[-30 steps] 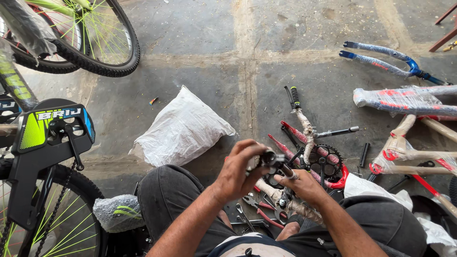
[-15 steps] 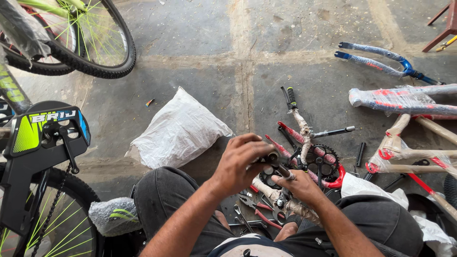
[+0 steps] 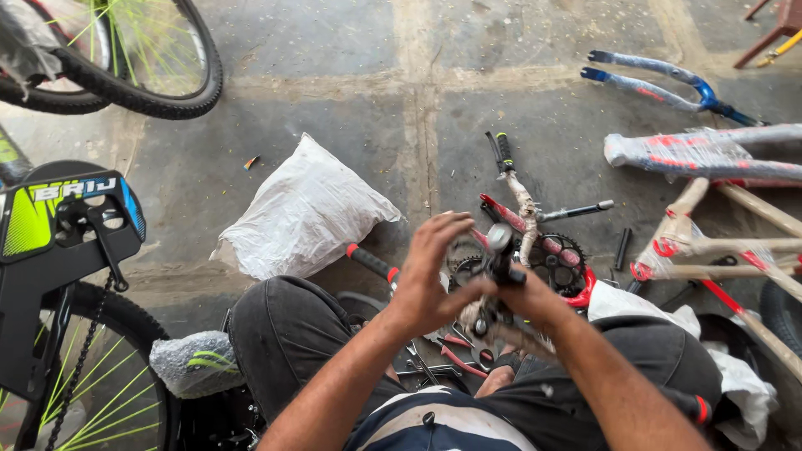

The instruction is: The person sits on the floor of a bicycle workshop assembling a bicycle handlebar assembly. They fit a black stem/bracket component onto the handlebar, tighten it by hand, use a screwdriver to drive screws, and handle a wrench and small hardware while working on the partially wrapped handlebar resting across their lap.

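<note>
Bare concrete floor [image 3: 334, 75] ahead; white sack [image 3: 305, 213] left, wrapped bicycle frames [image 3: 710, 154] right.
</note>
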